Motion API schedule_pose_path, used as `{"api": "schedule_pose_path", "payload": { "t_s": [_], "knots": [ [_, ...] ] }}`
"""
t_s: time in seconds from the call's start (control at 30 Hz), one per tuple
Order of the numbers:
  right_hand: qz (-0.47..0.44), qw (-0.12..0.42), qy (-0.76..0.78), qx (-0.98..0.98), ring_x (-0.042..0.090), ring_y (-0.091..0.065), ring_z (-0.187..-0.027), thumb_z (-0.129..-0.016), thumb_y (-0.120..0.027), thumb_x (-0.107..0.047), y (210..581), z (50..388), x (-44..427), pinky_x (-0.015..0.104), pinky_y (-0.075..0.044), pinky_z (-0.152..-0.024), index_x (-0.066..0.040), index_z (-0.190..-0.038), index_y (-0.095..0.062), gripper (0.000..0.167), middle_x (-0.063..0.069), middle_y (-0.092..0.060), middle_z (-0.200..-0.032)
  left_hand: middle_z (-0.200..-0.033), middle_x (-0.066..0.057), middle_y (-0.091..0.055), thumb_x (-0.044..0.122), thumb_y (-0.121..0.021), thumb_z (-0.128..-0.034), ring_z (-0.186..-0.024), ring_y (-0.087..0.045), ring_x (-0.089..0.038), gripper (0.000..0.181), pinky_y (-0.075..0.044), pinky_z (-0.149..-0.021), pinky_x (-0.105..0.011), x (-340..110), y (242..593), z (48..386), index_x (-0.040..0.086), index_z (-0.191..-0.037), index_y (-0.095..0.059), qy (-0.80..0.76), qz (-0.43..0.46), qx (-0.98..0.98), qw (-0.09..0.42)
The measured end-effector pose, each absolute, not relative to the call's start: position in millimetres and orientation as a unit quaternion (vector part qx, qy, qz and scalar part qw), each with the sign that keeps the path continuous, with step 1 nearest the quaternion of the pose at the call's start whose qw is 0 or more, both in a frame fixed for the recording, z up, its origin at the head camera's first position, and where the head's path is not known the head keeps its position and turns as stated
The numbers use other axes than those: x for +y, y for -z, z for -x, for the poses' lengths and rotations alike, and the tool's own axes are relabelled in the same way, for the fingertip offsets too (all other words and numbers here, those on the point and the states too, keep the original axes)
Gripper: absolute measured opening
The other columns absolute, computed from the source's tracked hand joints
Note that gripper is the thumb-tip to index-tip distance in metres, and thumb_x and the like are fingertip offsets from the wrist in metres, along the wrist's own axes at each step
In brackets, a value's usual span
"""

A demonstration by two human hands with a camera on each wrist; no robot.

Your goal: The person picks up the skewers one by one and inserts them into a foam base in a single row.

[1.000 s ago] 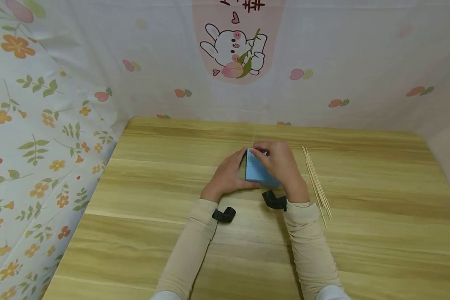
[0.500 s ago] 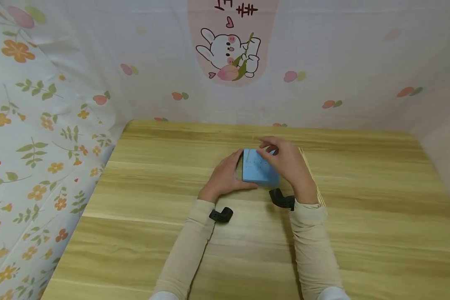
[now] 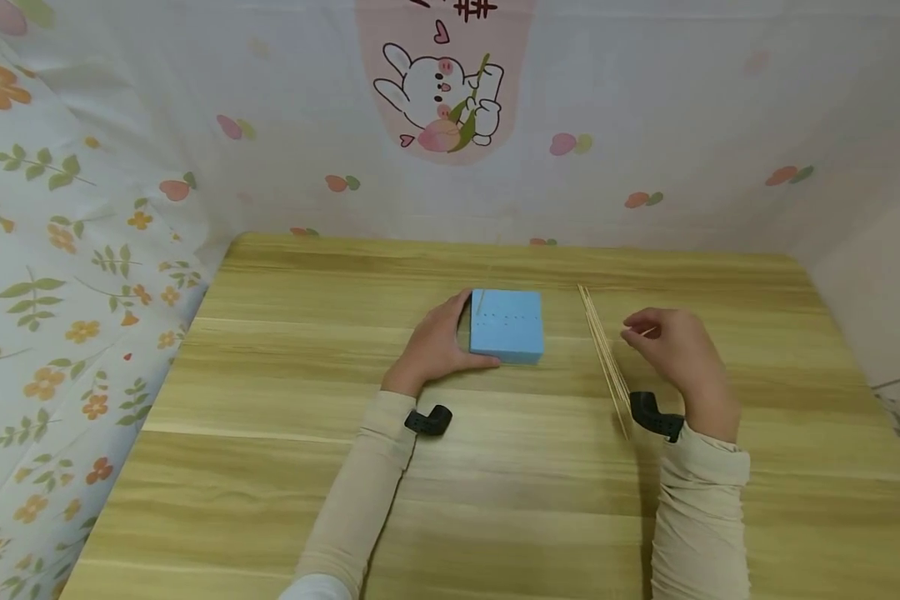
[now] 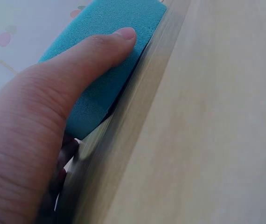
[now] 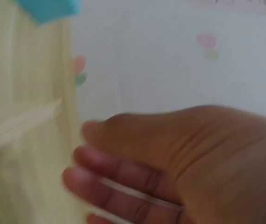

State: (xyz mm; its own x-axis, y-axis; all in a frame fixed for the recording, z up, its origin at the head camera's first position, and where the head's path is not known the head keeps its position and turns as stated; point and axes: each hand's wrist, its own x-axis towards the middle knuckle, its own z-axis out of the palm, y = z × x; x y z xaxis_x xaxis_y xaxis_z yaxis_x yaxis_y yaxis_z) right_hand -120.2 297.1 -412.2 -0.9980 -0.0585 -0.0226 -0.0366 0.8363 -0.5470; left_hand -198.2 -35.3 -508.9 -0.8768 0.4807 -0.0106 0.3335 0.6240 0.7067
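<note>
A blue foam block (image 3: 506, 323) with rows of small holes in its top lies on the table. My left hand (image 3: 438, 342) grips it at the left, thumb along the front side; in the left wrist view the thumb (image 4: 95, 56) presses the foam (image 4: 119, 18). One thin wooden skewer (image 3: 483, 300) stands in the block near its back left corner, slightly tilted. Over the table at the right is my right hand (image 3: 675, 346), fingers loosely bent, nothing seen between them. Just left of it lies a bundle of skewers (image 3: 603, 346), blurred in the right wrist view.
The wooden table (image 3: 525, 467) ends at the back against a white printed cloth (image 3: 622, 108). A floral cloth (image 3: 67, 275) hangs along the left. A black wrist mount (image 3: 429, 420) sits on the left wrist, another black mount (image 3: 654, 417) on the right.
My right hand has let go of the skewer in the block and moved right, past the loose skewers. The left hand keeps its grip on the block. The head view has shifted slightly.
</note>
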Motion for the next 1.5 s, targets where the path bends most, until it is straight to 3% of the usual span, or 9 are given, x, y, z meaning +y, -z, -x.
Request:
{"api": "schedule_pose_path", "payload": {
  "t_s": [0.33,0.63,1.07,1.23,1.43,1.5],
  "knots": [
    [-0.062,0.122,0.27,0.953,0.036,-0.064,-0.089,-0.097,-0.072,-0.023,431,129,292,0.05,-0.052,-0.075,0.004,-0.098,-0.073,0.028,0.021,-0.07,-0.1,-0.168,-0.011,-0.029,0.061,-0.089,-0.0715,-0.153,-0.031,-0.033,0.129,-0.03,-0.121,-0.053,-38,509,198,0.012,-0.167,-0.018,-0.371,-0.23,0.894,0.101],
    [-0.071,0.13,0.269,0.952,0.025,-0.06,-0.073,-0.097,-0.071,-0.018,439,132,287,0.039,-0.05,-0.066,0.005,-0.092,-0.073,0.024,0.012,-0.069,-0.085,-0.168,-0.011,-0.029,0.06,-0.09,-0.0718,-0.152,-0.031,-0.033,0.128,-0.03,-0.121,-0.053,-35,510,199,0.012,-0.167,-0.019,-0.37,-0.232,0.894,0.095],
    [-0.071,0.121,0.268,0.953,0.029,-0.061,-0.078,-0.098,-0.071,-0.019,434,132,287,0.043,-0.05,-0.068,0.004,-0.092,-0.074,0.024,0.016,-0.071,-0.091,-0.169,-0.01,-0.028,0.061,-0.089,-0.0717,-0.153,-0.029,-0.032,0.129,-0.029,-0.122,-0.052,-37,510,198,0.012,-0.167,-0.017,-0.369,-0.227,0.896,0.1],
    [-0.042,0.064,0.297,0.952,0.031,-0.065,-0.078,-0.102,-0.066,-0.019,421,132,280,0.036,-0.048,-0.065,0.007,-0.099,-0.072,0.026,0.021,-0.072,-0.091,-0.17,-0.009,-0.026,0.063,-0.088,-0.0723,-0.154,-0.028,-0.032,0.129,-0.029,-0.122,-0.053,-38,511,199,0.012,-0.167,-0.017,-0.367,-0.23,0.896,0.097],
    [0.027,-0.1,0.386,0.917,0.002,-0.064,-0.072,-0.106,-0.062,-0.019,399,140,241,0.015,-0.045,-0.065,0.006,-0.108,-0.07,0.026,0.019,-0.073,-0.089,-0.169,-0.009,-0.027,0.063,-0.088,-0.0721,-0.154,-0.028,-0.032,0.129,-0.028,-0.122,-0.053,-36,510,199,0.012,-0.167,-0.017,-0.367,-0.233,0.895,0.096],
    [0.052,-0.154,0.412,0.896,0.001,-0.064,-0.073,-0.105,-0.063,-0.017,395,148,221,0.012,-0.046,-0.067,0.006,-0.109,-0.07,0.024,0.018,-0.074,-0.09,-0.169,-0.009,-0.028,0.062,-0.089,-0.0713,-0.153,-0.03,-0.032,0.129,-0.029,-0.122,-0.052,-36,510,200,0.012,-0.167,-0.018,-0.367,-0.231,0.896,0.094]
  ]
}}
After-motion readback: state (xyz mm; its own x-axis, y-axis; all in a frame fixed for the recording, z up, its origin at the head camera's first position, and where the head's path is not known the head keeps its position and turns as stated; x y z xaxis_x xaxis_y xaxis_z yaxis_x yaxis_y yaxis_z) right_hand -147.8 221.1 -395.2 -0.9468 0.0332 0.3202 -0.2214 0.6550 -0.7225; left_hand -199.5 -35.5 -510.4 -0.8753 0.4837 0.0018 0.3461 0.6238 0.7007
